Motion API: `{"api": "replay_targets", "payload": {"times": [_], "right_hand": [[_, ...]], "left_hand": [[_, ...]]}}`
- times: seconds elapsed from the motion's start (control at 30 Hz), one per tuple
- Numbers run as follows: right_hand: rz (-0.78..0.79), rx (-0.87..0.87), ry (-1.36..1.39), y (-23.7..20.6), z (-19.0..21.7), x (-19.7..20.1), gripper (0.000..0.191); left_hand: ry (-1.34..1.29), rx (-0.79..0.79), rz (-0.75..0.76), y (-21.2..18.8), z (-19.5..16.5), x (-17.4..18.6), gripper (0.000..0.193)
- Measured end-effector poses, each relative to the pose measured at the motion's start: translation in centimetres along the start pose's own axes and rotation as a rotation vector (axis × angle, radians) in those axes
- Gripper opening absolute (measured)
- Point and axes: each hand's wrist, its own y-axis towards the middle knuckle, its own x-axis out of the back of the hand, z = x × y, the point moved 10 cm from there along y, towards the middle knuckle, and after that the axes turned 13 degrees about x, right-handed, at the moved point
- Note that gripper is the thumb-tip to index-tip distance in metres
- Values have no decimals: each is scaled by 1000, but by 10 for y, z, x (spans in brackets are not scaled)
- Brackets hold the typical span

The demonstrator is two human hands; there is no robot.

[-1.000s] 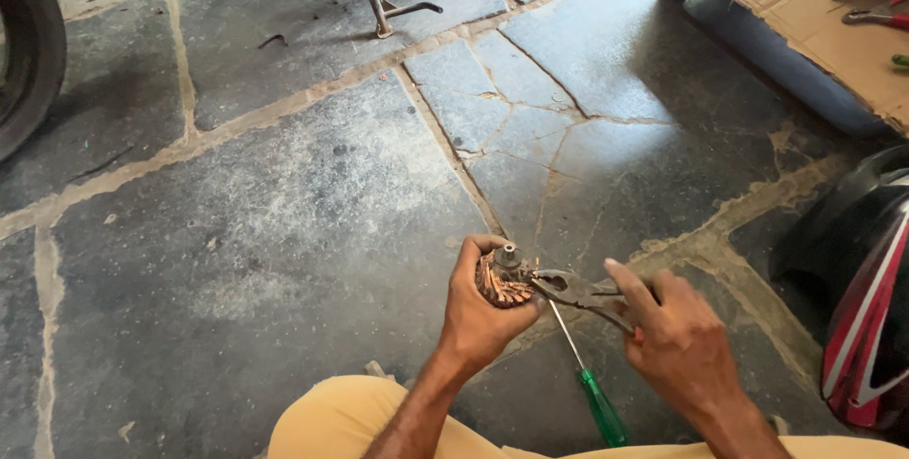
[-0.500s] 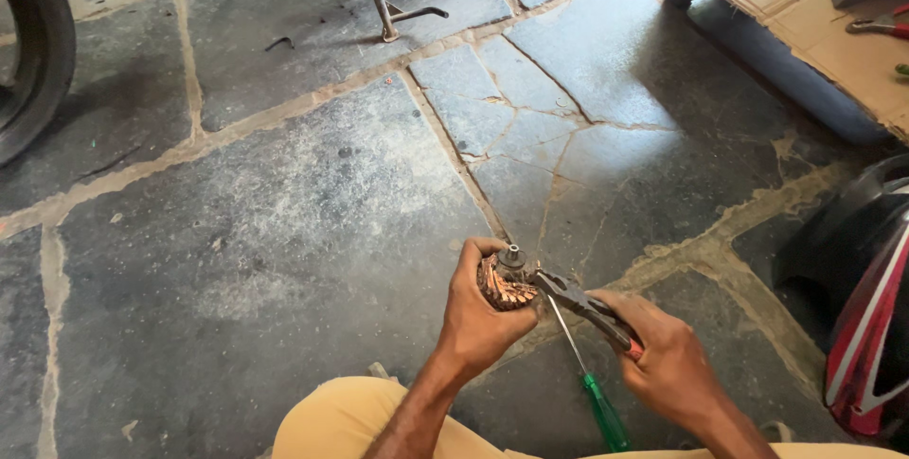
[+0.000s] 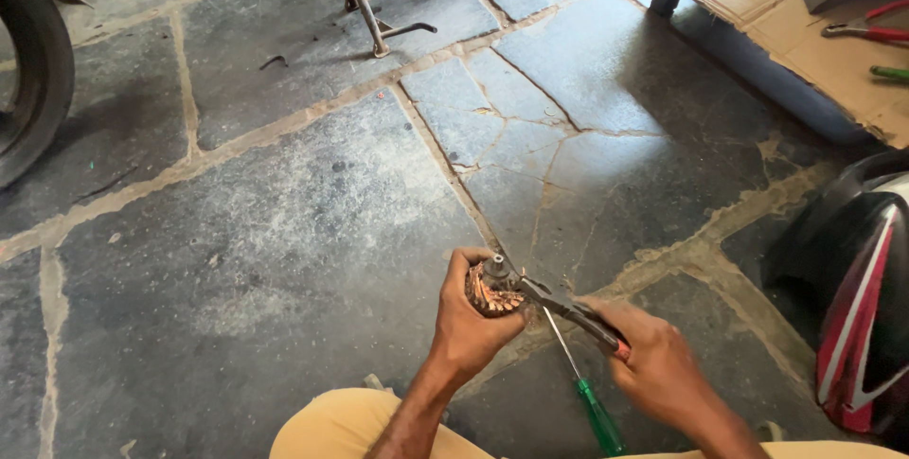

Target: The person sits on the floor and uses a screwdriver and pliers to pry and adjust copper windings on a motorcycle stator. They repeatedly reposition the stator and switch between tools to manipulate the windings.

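Head view: my left hand (image 3: 471, 326) is clenched around a copper-wound armature (image 3: 490, 291), held just above my knees. My right hand (image 3: 658, 369) grips the handles of pliers (image 3: 568, 309), jaw tips at the armature's shaft end. Green-handled screwdriver (image 3: 589, 396) lies on the stone floor (image 3: 312, 222) beneath the pliers. Further out: red-and-black bodywork panel (image 3: 862, 326) at right, cardboard-topped bench (image 3: 757, 5) with hand tools, motorcycle kickstand (image 3: 365, 5), tyre (image 3: 28, 80) far left.

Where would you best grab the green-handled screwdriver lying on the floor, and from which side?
Probably by the green handle of the screwdriver, from above on the person's side. It lies flat on the stone floor, its thin shaft pointing away under the pliers.
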Motion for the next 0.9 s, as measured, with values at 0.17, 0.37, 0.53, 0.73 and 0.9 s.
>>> {"api": "replay_targets", "payload": {"times": [0.17, 0.37, 0.53, 0.73, 0.9], "right_hand": [[-185, 266, -430, -2, 23, 17, 70], [-136, 151, -176, -6, 4, 8, 80], [-49, -283, 603, -11, -29, -33, 50], [-245, -396, 982, -9, -35, -27, 55], [-236, -542, 983, -18, -37, -35, 53]], "left_hand": [[-23, -37, 24, 0, -7, -3, 65], [-126, 29, 61, 2, 1, -7, 71], [-290, 85, 80, 5, 11, -2, 63], [-529, 144, 129, 5, 21, 5, 57], [-586, 126, 162, 4, 17, 7, 54]]}}
